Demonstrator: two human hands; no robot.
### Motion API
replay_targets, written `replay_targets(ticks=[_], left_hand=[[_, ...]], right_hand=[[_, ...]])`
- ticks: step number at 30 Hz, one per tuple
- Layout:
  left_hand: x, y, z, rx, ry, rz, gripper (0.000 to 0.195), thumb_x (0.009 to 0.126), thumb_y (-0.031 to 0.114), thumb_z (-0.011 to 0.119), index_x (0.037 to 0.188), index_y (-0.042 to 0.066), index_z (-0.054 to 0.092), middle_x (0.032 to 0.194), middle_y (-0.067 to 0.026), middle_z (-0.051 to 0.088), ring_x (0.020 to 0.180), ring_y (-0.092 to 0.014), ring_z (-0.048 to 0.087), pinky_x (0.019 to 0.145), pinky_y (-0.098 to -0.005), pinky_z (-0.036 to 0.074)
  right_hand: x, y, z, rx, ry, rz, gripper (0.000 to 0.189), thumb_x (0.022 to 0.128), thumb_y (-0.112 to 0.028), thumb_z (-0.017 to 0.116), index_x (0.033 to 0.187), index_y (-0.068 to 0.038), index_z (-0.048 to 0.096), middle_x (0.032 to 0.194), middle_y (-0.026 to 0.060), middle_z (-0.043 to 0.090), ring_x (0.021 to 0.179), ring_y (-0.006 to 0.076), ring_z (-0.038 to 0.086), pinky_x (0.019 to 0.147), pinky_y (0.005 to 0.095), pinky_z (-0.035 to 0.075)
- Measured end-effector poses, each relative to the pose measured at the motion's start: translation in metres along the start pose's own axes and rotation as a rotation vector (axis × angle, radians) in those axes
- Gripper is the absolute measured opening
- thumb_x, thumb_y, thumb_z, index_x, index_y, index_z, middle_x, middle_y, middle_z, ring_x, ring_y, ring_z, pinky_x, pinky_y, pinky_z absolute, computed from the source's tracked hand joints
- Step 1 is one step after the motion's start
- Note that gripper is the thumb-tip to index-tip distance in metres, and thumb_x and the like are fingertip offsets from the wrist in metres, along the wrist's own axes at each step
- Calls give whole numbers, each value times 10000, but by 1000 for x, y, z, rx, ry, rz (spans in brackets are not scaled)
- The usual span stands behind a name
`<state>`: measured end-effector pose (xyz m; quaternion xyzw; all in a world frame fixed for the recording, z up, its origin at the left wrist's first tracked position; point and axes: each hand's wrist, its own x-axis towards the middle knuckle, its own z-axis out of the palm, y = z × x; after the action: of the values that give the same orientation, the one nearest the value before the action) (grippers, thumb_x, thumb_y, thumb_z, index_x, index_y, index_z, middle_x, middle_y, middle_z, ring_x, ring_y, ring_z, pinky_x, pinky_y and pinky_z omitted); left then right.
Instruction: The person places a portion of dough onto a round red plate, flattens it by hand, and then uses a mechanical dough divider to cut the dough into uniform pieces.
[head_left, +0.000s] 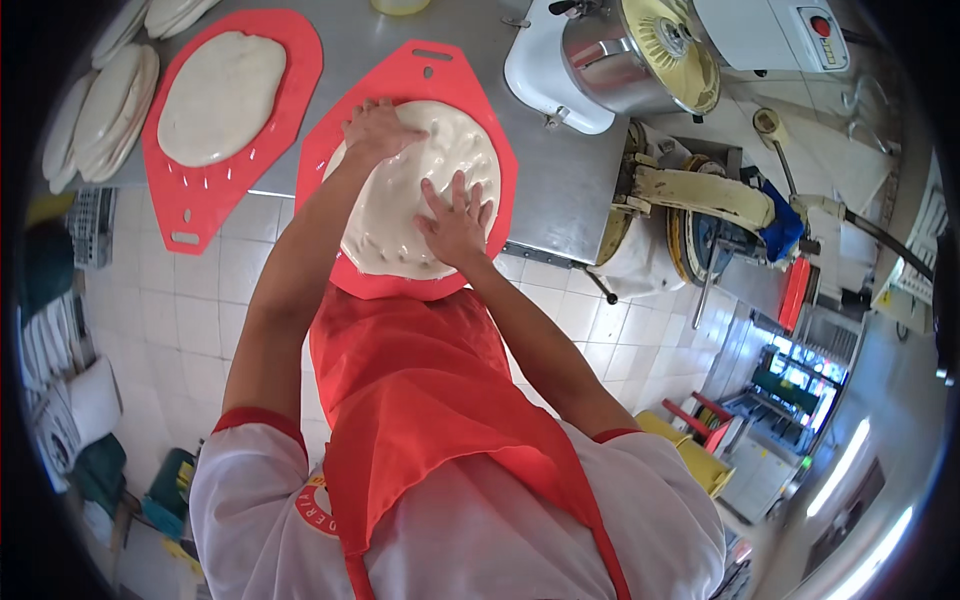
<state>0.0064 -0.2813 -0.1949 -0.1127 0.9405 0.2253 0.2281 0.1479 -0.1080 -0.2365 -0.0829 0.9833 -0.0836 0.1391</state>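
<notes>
A round of pale, glossy dough (409, 202) lies on a red board (495, 150) with slotted handle holes, at the front edge of the steel table. Fingertip dents mark its surface, mostly along the near rim and the right side. My left hand (379, 135) rests on the dough's upper left edge, its fingers reaching over the rim onto the board. My right hand (456, 229) presses on the lower right part with its fingers spread. Neither hand grips anything. Left of this board, a second red board (300, 67) carries a smoother, flatter dough round (221, 101).
Stacked pale dough rounds (112, 112) lie at the table's far left. A machine with a steel bowl (600, 56) stands on the steel table (555, 187) at right. Beyond the right edge is a cream-coloured machine (697, 195) with projecting levers. A yellowish container (400, 6) shows at the top.
</notes>
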Motion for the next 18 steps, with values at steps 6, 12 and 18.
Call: replay_targets(ticks=[6, 12, 18], left_hand=[[48, -46, 9, 104, 16, 692, 606, 826, 441, 680, 1250, 29, 546, 1206, -171, 610, 1190, -327, 551, 992, -462, 443], [29, -53, -15, -119, -65, 154, 573, 831, 353, 705, 1243, 25, 481, 1189, -191, 620, 1127, -357, 591, 928, -459, 492], [46, -116, 3, -349, 20, 220, 597, 817, 349, 696, 1243, 21, 435, 1039, -240, 643, 1004, -412, 621, 839, -495, 498]], right_hand=[[47, -64, -13, 74, -95, 168, 851, 833, -637, 554, 1527, -321, 175, 1596, 170, -35, 1433, 495, 5, 1083, 705, 107], [100, -5, -19, 88, -488, -10, 1033, 717, -743, 598, 1527, -238, 203, 1556, 229, 190, 1439, 475, 56, 1070, 696, 178], [101, -76, -49, -315, -356, -94, 1042, 673, -767, 621, 1520, -298, 236, 1593, 191, -29, 1434, 433, 173, 1135, 522, 248]])
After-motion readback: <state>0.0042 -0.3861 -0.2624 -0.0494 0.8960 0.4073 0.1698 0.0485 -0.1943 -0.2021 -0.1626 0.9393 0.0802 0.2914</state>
